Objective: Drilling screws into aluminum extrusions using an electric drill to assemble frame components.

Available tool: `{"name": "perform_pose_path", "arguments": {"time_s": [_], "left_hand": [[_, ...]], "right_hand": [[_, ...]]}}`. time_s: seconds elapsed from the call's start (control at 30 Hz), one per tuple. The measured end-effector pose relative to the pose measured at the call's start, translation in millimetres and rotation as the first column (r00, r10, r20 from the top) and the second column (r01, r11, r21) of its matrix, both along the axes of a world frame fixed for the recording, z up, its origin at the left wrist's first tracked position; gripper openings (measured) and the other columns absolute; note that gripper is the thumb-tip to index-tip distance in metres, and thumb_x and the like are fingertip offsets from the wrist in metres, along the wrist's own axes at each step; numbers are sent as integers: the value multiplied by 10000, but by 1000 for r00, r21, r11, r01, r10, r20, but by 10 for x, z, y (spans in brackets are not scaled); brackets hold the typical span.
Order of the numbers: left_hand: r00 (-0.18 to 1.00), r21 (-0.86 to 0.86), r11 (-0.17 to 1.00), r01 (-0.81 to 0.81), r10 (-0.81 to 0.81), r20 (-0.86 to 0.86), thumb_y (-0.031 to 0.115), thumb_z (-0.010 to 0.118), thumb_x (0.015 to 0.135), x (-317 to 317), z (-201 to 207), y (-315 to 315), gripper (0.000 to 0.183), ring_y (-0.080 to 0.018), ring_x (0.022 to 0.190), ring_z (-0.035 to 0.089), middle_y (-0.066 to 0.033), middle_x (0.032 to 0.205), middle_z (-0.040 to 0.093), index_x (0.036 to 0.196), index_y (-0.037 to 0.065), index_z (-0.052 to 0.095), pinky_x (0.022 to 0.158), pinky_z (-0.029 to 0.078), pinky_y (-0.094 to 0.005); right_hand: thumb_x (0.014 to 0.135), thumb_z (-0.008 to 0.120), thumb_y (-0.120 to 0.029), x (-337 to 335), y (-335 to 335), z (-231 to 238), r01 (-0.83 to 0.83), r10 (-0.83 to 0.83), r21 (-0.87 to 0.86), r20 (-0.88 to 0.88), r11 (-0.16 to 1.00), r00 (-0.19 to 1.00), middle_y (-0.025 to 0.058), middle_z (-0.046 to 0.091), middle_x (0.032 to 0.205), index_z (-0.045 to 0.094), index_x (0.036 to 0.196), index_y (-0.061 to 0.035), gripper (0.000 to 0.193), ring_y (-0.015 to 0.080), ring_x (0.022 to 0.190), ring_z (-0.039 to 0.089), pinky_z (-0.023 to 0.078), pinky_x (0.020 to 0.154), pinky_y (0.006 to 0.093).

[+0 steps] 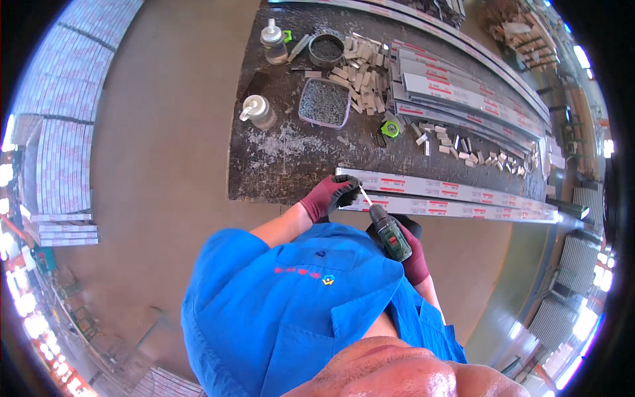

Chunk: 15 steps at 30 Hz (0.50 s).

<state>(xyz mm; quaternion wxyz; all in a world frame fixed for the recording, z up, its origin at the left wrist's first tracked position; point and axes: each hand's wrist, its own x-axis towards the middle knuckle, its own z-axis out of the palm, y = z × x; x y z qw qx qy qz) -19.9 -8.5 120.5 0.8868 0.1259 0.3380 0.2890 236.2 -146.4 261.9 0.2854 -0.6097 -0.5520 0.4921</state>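
Observation:
My right hand (415, 257), in a maroon and black work glove, grips a dark green cordless drill (391, 235). Its long pale bit (366, 196) points up and left, over the near edge of the workbench. My left hand (333, 194), gloved the same way, is closed with its fingertips at the bit's tip. Whatever small thing they pinch is too hidden to name. Beneath the bit, two long white film-wrapped metal profiles (436, 188) lie side by side along the bench's near edge, their left ends close to my left hand.
On the dark bench (278, 175) stand two pump bottles (263, 116), a square tub of small screws (324, 103) and a round tin (326, 50). Small metal blocks (362, 73), a green tape measure (390, 128) and stacked profiles (463, 92) lie farther back. Wrapped bundles (63, 152) stand left.

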Motion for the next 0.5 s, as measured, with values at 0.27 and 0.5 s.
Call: {"name": "perform_pose_path", "arguments": {"time_s": [0.27,0.5], "left_hand": [[1000,34,999,-15,14,10,295,729,1017,-164,209,-88,275,-109,810,687,-1,950,731,1191,84,747,695,560,-289],[993,115,992,53,-40,-109,272,746,988,-105,101,-425,279,-124,882,690,-36,1010,741,1168,59,746,784,582,-310]], "right_hand": [[907,802,-109,204,182,80,-183,184,-60,0,981,983,155,705,1367,569,1484,-46,625,229,1256,674,514,1063,366],[887,788,-60,486,606,-55,-293,293,8,-26,956,956,167,688,1387,540,1506,-33,667,228,1309,643,498,1083,363]]}}
